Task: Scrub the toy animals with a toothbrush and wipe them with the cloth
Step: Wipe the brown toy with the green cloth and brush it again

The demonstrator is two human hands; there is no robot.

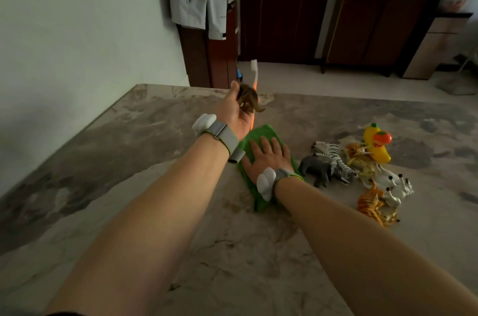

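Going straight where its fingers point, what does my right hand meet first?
Probably the lower end of the toothbrush, in the left hand just past the green cloth; it may sit above the right hand.

**Green, Orange, Stripes and Spots**

The cloth (pixel 261 134) is bright green. The toothbrush (pixel 254 68) has a white head and an orange handle. The brown toy animal (pixel 248 98) is a plain dark brown.

In the heap, the zebra (pixel 332 151) has black and white stripes and the grey animal (pixel 316 168) is unpatterned. The tiger (pixel 368 203) is orange with dark stripes, and the cow (pixel 393 186) is white with black dots. The spotted animal (pixel 363 164) is yellow with small dark flecks.

The banana toy (pixel 380 153) is yellow, with an orange-red fruit on it. The table (pixel 116 160) is grey-beige marble with darker veins. The wristbands (pixel 225 139) are grey with white pods. The doors (pixel 282 5) are dark reddish brown.
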